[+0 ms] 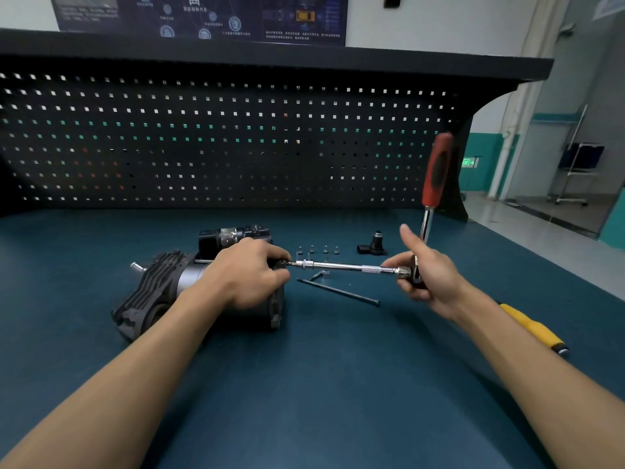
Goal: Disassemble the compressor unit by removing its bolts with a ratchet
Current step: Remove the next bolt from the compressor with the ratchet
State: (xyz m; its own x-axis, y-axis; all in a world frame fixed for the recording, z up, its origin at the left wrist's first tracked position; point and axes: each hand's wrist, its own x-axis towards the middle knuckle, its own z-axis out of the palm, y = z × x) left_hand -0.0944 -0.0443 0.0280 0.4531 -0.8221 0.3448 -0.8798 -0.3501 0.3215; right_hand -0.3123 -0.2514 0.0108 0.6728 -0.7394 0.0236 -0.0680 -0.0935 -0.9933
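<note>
— Blue-green mat (338, 384) under everything, is that right? And behind it?

— Yes. Behind it stands a black pegboard (203, 147), and a dark poster (203, 18) hangs on the wall above.

— Where is the compressor (152, 296)?

— It lies on its side on the mat, left of the middle. The black finned end points left and the end plate points right.

— What does the left hand (250, 272) do?

— It lies on top of the compressor at the right end. The fingers are curled down over the edge, so it holds the body.

— And the right hand (426, 275)?

— Its fingers are closed round the head of the ratchet (437, 170), with the thumb straight up. The red handle points upward and is a little tilted. From the head a silver bar (345, 266) runs almost level to the left. Its tip meets the right end of the compressor, just at the left fingertips. The fingers hide the bolt there, so I cannot see it.

— What else is on the mat?

— One long bolt (338, 292) lies flat just in front of the bar, apart from the compressor. Four small bolts (318, 249) stand in a row behind the bar. Right of them sits a black fitting (373, 247). A yellow tool (534, 328) lies beside the right forearm, which partly hides it.
</note>
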